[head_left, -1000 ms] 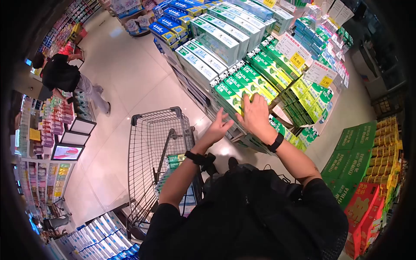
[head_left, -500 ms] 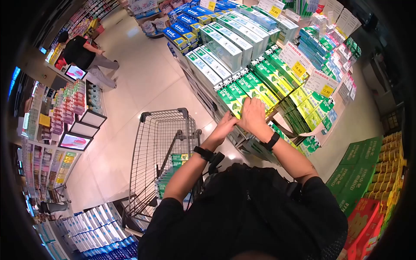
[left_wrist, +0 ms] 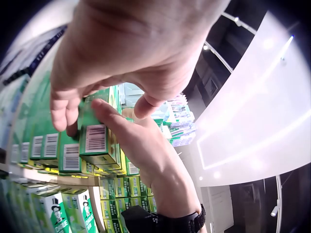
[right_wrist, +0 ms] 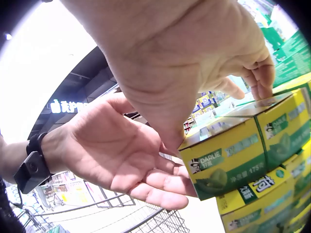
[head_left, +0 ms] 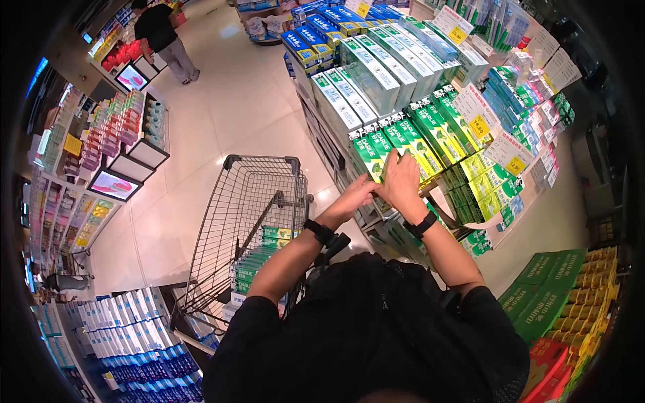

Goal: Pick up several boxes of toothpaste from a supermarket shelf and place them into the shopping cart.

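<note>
Green-and-yellow Darlie toothpaste boxes lie in rows at the near corner of a display. My right hand reaches over the corner boxes, its thumb against the side of a toothpaste box and its fingers over the top. In the right wrist view this box juts past the stack below it. My left hand is beside the same corner, palm turned up, fingers nearly straight and right at the box's lower edge. The left wrist view shows barcoded box ends under both hands.
A wire shopping cart holding green toothpaste boxes stands left of the display. White toothpaste cartons and price signs surround the corner. Green cartons are stacked at right. Another person stands in the aisle.
My left hand has moved in from apart to the boxes' edge, beside my right hand. The right hand has stayed on the corner boxes. The view has turned, and the other person has moved farther off.
</note>
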A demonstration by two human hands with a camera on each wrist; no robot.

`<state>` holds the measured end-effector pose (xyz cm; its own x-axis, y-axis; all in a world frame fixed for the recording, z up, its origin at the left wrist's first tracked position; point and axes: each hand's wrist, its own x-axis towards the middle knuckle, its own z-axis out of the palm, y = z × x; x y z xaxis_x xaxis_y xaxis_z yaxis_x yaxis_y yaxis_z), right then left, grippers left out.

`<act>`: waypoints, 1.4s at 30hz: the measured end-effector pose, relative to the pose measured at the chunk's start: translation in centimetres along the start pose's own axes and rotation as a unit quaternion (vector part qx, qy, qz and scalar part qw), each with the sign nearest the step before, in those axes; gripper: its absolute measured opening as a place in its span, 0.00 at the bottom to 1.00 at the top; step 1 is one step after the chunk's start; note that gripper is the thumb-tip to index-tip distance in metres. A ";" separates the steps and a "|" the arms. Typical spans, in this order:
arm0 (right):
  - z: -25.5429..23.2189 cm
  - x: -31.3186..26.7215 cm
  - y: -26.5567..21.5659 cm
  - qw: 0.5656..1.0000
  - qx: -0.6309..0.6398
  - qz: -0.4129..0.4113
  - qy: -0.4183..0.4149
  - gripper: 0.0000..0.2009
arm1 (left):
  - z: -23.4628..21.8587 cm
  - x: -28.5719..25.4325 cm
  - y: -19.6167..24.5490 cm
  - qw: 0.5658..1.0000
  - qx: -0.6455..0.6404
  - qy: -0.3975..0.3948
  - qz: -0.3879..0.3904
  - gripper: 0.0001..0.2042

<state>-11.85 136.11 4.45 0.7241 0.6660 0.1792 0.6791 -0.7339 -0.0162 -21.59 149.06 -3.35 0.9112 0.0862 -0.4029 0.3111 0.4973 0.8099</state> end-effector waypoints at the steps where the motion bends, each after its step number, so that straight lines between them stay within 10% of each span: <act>1: 0.1 -0.2 -0.1 1.000 -0.009 -0.012 -0.003 0.44 | -0.3 -0.1 0.2 1.000 0.011 -0.018 -0.002 0.33; 12: -1.1 -2.0 0.1 0.994 0.105 -0.035 0.012 0.32 | -3.0 -3.4 -2.3 0.997 0.060 0.047 -0.001 0.41; 14: -2.2 -4.0 -0.2 0.986 0.141 -0.088 -0.003 0.31 | -3.0 -9.3 -3.0 0.839 0.445 0.233 0.208 0.45; 16: -4.6 -6.2 -1.0 0.973 0.174 -0.147 -0.030 0.31 | -0.4 -15.6 1.6 0.765 0.523 0.272 0.260 0.49; 20: -9.0 -8.5 -1.4 0.951 0.163 -0.242 -0.106 0.32 | 1.2 -16.5 3.7 0.600 0.716 0.136 0.329 0.52; 24: -9.4 -9.7 -4.5 0.923 0.161 -0.314 -0.153 0.32 | -1.1 -17.1 1.3 0.691 0.695 0.018 0.200 0.55; 28: -8.7 -9.2 -6.3 0.896 0.187 -0.384 -0.122 0.33 | -3.3 -18.5 1.2 0.698 0.673 0.031 0.242 0.46; 32: -9.3 -7.4 -7.7 0.890 0.187 -0.404 -0.097 0.42 | -11.0 -20.7 0.7 0.619 0.662 0.160 0.391 0.28; 38: -6.3 -6.5 -5.2 0.919 0.217 -0.301 -0.134 0.38 | -28.7 -25.0 -0.4 0.674 0.697 0.245 0.009 0.45; 42: -5.0 -8.0 -5.0 0.920 0.221 -0.253 -0.203 0.38 | -37.4 -22.6 -7.6 0.590 0.777 0.171 -0.139 0.50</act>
<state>-21.64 133.77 8.05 0.2255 0.9684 -0.1069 0.8596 -0.2494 -0.4460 -54.61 175.62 -16.29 0.7416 0.4884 -0.4598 0.5493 -0.8356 -0.0017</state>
